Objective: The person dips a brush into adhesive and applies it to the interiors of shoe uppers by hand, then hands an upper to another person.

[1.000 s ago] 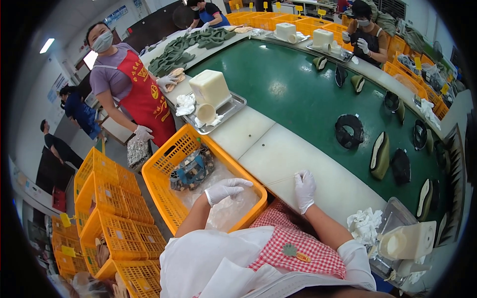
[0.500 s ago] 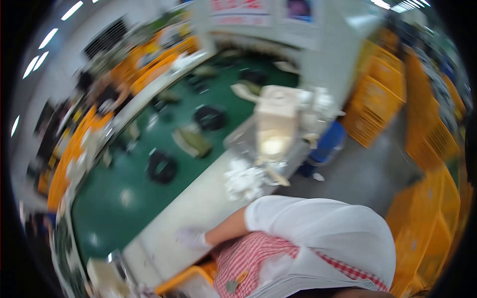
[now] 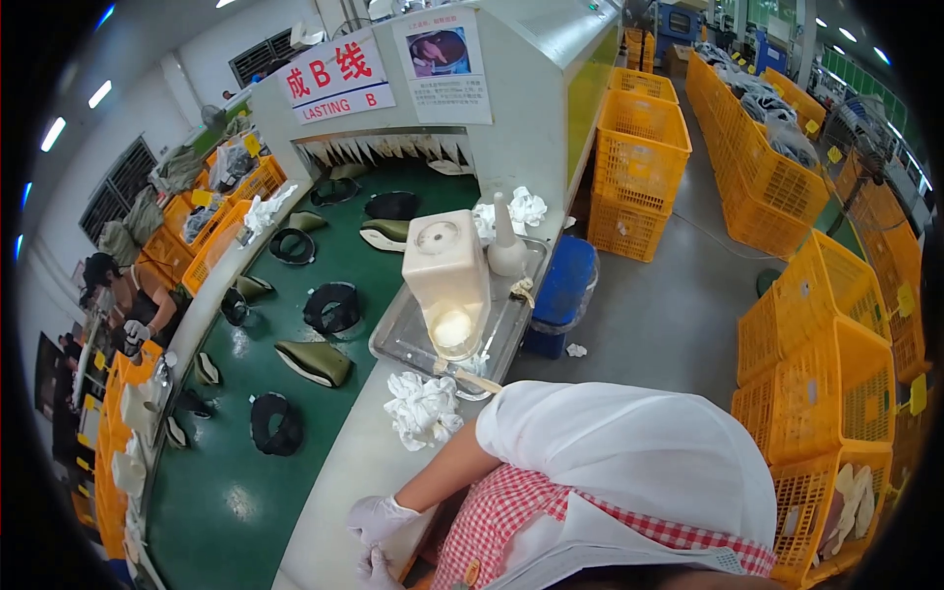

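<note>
My right hand (image 3: 380,519), in a thin white glove, rests over the pale ledge beside the conveyor with its fingers curled in. Just below it is my left hand (image 3: 376,570), also gloved and partly cut off by the bottom of the picture. The two hands meet or nearly touch; whatever lies between them is too small to make out. Farther along the ledge sits a crumpled heap of white cloths (image 3: 423,407). Beyond that, a metal tray (image 3: 393,339) carries a beige plastic container (image 3: 444,261), a long-necked squeeze bottle (image 3: 505,246) and a brush (image 3: 470,378).
On the green conveyor (image 3: 231,501) lie olive shoe uppers (image 3: 317,363) and black collar-shaped pieces (image 3: 276,424). It enters a machine (image 3: 531,69) with a fringed opening. A blue bin (image 3: 562,290) and orange crates (image 3: 644,147) stand right. A co-worker (image 3: 147,295) is across the conveyor.
The view has swung and sharpened, now taking in more of the right-hand aisle. My right hand appears lower, its fingers curled, and my left hand has come into view beside it.
</note>
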Tool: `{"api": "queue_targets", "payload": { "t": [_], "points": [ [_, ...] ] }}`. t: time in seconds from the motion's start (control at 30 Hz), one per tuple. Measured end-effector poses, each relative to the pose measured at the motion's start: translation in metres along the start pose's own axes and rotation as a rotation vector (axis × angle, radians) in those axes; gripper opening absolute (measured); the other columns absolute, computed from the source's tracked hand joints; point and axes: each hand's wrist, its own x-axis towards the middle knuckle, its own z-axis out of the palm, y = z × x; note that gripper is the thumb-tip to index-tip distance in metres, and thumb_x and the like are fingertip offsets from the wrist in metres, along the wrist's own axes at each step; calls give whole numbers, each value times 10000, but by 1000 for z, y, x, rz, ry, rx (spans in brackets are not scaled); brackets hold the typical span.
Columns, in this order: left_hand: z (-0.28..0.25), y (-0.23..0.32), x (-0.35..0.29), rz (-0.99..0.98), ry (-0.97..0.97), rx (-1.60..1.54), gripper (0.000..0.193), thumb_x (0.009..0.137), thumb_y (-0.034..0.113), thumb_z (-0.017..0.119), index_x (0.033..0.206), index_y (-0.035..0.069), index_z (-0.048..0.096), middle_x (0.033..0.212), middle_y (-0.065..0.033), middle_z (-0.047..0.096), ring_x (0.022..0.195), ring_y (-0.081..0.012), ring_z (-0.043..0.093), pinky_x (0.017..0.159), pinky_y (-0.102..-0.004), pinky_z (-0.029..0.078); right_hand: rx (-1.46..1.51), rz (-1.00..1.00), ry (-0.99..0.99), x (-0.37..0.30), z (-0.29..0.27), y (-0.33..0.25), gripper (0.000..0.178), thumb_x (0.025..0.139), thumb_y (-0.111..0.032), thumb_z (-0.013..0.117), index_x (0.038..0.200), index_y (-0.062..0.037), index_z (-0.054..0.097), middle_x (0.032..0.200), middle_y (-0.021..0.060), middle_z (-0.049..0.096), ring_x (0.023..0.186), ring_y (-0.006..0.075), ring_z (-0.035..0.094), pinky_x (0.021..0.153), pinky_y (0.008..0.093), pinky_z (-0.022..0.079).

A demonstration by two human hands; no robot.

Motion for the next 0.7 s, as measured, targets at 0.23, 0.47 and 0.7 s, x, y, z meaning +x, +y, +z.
{"api": "queue_targets", "payload": {
  "t": [0.23,0.47,0.7],
  "points": [
    [17,11,-20,-285,-19,-227,518,873,631,477,958,137,605,901,-165,621,810,-264,578,695,-444,496,-41,-52,281,-10,-57,-15,222,713,-244,647,785,-39,601,731,136,619,703,291,605,638,397,461],
    [23,32,-20,-193,-37,-284,444,880,596,494,974,170,580,921,-148,617,808,-193,588,704,-372,504,-92,-104,330,-53,-107,-42,206,782,-232,632,831,-35,595,768,138,601,757,301,595,670,394,463],
    [42,92,-45,146,-109,-38,462,840,385,520,1201,96,512,1013,-88,502,939,-98,442,812,-243,357,-311,-128,639,-101,-144,-14,198,861,-230,599,920,-42,618,866,131,606,799,309,580,719,377,471]
  ]
}}
